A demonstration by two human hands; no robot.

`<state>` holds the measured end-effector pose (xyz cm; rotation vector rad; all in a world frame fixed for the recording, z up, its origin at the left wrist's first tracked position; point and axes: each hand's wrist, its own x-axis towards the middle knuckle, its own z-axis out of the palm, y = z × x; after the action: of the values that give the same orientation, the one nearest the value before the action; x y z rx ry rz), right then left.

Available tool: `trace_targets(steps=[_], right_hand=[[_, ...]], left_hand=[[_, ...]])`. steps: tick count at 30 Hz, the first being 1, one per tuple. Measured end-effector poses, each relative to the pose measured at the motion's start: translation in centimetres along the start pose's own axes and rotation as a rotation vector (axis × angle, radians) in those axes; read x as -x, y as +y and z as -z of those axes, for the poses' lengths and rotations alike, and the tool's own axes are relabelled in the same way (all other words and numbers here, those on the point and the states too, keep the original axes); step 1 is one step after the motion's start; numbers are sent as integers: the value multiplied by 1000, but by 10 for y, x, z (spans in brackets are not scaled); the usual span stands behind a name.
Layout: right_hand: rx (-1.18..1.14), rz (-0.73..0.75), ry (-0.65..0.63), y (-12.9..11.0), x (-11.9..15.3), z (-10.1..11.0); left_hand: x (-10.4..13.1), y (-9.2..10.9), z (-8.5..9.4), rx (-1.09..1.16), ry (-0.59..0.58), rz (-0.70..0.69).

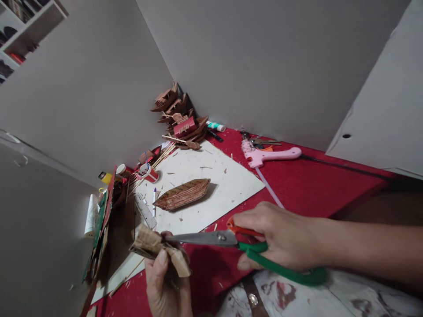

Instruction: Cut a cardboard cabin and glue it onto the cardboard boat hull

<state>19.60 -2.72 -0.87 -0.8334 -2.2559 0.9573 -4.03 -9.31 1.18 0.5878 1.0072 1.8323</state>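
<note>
Near the bottom middle, my left hand (165, 281) is closed on a crumpled, folded piece of brown cardboard (148, 241). A pair of scissors (206, 238) with orange and green handles is gripped in my right hand (280, 237). Its blades look nearly together and point left, their tips reaching the cardboard by my left fingers. Whether the tips cut into it or lie behind it I cannot tell. Beyond my hands, a small brown boat hull (183, 194) of cardboard lies on a white board (228, 189).
A pink glue gun (271, 155) with a glue stick rests on the red tabletop (313, 185), its cord running right. Several finished model boats (185, 127) stand in the far corner. At left are a paper cup (149, 174), a ruler (145, 210), a marker (154, 201) and upright cardboard sheets (102, 229).
</note>
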Motion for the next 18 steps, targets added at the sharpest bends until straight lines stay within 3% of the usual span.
trace_targets(steps=[4,9,12,18], right_hand=[[164,-39,79,1,0,22],[547,-312,67,4,-18,42],[663,-353,70,11,-44,52],[739,-232,165,14,-95,69]], left_hand=[[-4,12,4,-1,79,-71],[-13,22,0,-85,237,-96],[-25,25,1,-146,159,-97],[-52,25,-3,-285,-28,-180]])
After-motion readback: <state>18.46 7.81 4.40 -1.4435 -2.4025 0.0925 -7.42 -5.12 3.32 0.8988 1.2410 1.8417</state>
